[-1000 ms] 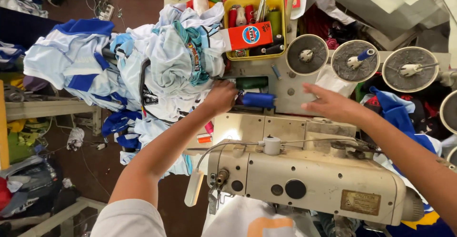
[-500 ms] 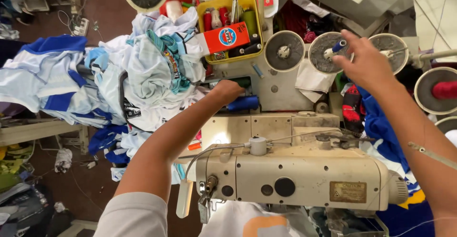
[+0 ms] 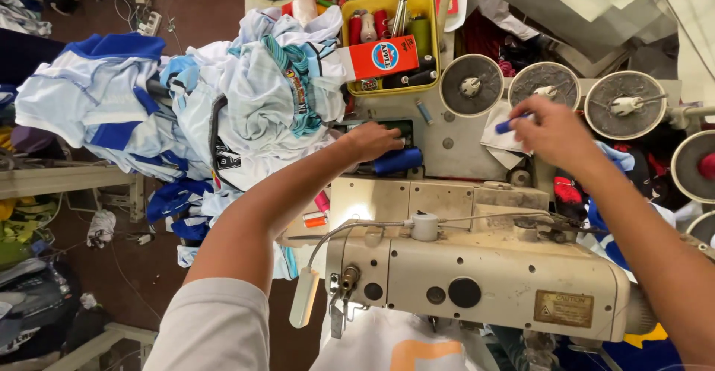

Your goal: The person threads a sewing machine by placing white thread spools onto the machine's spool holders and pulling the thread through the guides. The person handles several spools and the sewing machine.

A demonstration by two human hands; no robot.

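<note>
The left hand (image 3: 370, 141) rests on a blue thread spool (image 3: 397, 161) lying on the bench (image 3: 462, 155), its grip loosely closed over it. The right hand (image 3: 555, 134) pinches a small blue bobbin (image 3: 506, 126), just below the grey thread stands (image 3: 548, 84).

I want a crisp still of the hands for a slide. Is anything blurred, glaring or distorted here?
Head view: the right hand with its small blue spool is slightly motion-blurred; the left hand is sharper; a bright glare patch sits on the sewing machine; wide-angle bending curves the edges; lighting is otherwise even.
</note>
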